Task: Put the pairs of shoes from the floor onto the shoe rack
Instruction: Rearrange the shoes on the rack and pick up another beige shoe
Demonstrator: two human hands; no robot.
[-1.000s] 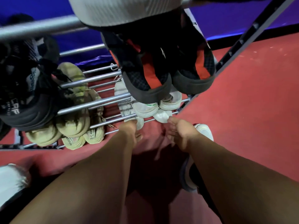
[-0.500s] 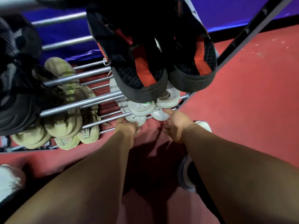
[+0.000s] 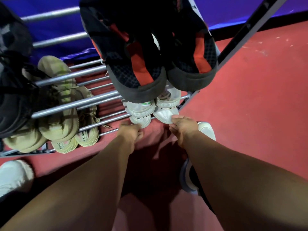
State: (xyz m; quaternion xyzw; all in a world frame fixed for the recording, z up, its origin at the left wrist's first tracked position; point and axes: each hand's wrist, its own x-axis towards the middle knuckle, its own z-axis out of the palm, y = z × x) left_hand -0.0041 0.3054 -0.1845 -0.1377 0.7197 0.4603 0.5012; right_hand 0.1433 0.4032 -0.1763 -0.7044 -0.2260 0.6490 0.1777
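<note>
Now, at the far left, one white shoe (image 3: pixel 13 175) lies on the red floor (image 3: pixel 250 97), not yet on the shoe rack (image 3: pixel 75 105). Above it the tan sneakers (image 3: pixel 58 127) fill the lower bars, and a black-and-red pair (image 3: pixel 138 67) sits on a higher tier.

The change is in the middle. A second ago both hands were only at the front edge of the lowest tier; since then they have closed on a small white pair there. The left hand (image 3: pixel 130 132) has its fingers curled round the heel of the left white sneaker (image 3: pixel 140 120), which rests across the front bars. The right hand (image 3: pixel 183 129) has come up and pinches the heel of the right white sneaker (image 3: pixel 165 115) between thumb and fingers — this one lies a little askew, toe turned away from its mate.

So this pair looks all but placed, needing only a push inward and a straightening. Just beside the right hand another white shoe (image 3: pixel 206 130) remains on the floor, and a darker one (image 3: pixel 188 179) shows under the forearm — more pairs probably remain to be racked.
</note>
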